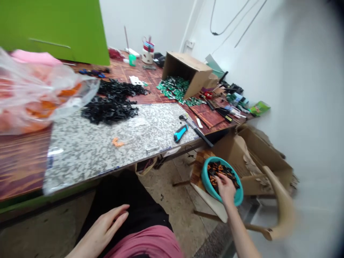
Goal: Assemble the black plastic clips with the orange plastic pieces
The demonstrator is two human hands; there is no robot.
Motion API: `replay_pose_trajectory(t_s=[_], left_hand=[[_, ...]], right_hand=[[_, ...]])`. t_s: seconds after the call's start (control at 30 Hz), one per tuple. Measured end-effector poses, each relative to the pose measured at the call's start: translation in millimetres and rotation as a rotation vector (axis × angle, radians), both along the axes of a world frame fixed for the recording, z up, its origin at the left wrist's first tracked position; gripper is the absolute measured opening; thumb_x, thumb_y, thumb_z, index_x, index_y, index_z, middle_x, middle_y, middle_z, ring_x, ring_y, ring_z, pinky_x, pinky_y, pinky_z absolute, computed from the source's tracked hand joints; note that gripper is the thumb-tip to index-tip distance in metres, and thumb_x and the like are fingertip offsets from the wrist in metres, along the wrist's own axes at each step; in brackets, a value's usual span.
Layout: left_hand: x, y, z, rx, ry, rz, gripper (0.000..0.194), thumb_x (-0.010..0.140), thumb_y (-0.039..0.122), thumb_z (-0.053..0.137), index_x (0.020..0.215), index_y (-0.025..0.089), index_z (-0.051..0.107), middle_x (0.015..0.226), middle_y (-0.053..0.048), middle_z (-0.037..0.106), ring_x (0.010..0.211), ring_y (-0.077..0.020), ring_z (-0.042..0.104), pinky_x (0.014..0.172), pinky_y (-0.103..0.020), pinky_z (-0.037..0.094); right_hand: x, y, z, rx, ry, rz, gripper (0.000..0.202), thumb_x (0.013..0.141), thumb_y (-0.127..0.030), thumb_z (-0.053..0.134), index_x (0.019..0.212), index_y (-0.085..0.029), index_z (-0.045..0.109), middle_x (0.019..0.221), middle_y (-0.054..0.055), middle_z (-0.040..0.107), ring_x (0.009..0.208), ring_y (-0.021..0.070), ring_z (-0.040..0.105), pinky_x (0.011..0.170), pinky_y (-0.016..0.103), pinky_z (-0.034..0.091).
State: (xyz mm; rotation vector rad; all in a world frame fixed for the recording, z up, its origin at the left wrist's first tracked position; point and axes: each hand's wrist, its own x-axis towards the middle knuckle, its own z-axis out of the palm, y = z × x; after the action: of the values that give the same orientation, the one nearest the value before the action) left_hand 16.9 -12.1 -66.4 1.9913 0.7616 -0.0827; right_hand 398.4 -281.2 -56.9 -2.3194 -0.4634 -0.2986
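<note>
Two hands: right hand [225, 187] digs, fingers curled, into the parts in the bowl [206, 179], grip unclear; left hand [106, 224] rests open on the lap. Lifting some parts out seems next.

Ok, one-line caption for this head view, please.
Right hand reaches into a round teal plastic bowl of black and orange parts; left hand rests open on the lap, beside the speckled tabletop.

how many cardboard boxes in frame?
2. A brown cardboard box tipped on its side on the table, green parts spilling out; a larger open brown cardboard box on the floor behind the teal bowl. Others may be hidden.
</note>
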Motion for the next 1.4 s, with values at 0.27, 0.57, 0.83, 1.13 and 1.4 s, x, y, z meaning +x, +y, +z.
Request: replay_pose_trajectory(t_s=[0.27, 0.57, 0.83, 1.13, 1.4], left_hand=[[-6, -1, 32.7, -0.006, 0.016, 0.122, 0.039, 0.088, 0.044, 0.046, 0.115, 0.024, 0.065, 0.119, -0.004, 0.068, 0.112, -0.0251, 0.060, 0.099, -0.037, 0.045], [-8, 0, 53.2, -0.049, -0.070, 0.202, 0.037, 0.089, 0.044, 0.045, 0.116, 0.027, 0.064, 0.116, -0.002, 0.069, 0.109, -0.0234, 0.061, 0.099, -0.035, 0.046], [-19, 14, 71.1, -0.102, -0.104, 0.283, 0.039, 0.092, 0.046, 0.040, 0.118, 0.027, 0.062, 0.110, -0.003, 0.070, 0.106, -0.0231, 0.062, 0.098, -0.037, 0.045], [-21, 17, 69.7, -0.071, -0.126, 0.313, 0.039, 0.090, 0.047, 0.040, 0.115, 0.028, 0.064, 0.106, -0.002, 0.072, 0.104, -0.0235, 0.063, 0.096, -0.036, 0.047], [-31, 20, 73.5, -0.138, -0.148, 0.391, 0.041, 0.090, 0.049, 0.041, 0.114, 0.026, 0.065, 0.105, -0.004, 0.072, 0.102, -0.0236, 0.063, 0.094, -0.036, 0.048]], right_hand=[[-49, 128, 28.9, 0.161, -0.034, 0.443, 0.030, 0.085, -0.042, 0.054, 0.094, -0.016, 0.066, 0.094, 0.010, 0.066, 0.084, 0.0208, 0.061, 0.075, 0.034, 0.048], [-139, 313, 74.3, -0.017, -0.082, 1.130, 0.014, 0.086, -0.024, 0.058, 0.097, -0.019, 0.066, 0.090, 0.004, 0.065, 0.086, 0.0166, 0.059, 0.080, 0.026, 0.045], [-121, 376, 71.5, -0.149, -0.103, 1.008, 0.022, 0.091, -0.018, 0.048, 0.105, -0.015, 0.064, 0.099, 0.010, 0.061, 0.093, 0.0199, 0.056, 0.086, 0.029, 0.041], [-104, 432, 84.6, -0.188, -0.073, 0.931, 0.014, 0.083, -0.021, 0.061, 0.094, -0.018, 0.069, 0.096, 0.009, 0.059, 0.094, 0.0220, 0.053, 0.083, 0.031, 0.039], [-108, 431, 92.6, 0.058, 0.172, 0.977, 0.011, 0.082, -0.025, 0.059, 0.081, -0.018, 0.067, 0.088, 0.006, 0.061, 0.089, 0.0191, 0.055, 0.081, 0.030, 0.041]])
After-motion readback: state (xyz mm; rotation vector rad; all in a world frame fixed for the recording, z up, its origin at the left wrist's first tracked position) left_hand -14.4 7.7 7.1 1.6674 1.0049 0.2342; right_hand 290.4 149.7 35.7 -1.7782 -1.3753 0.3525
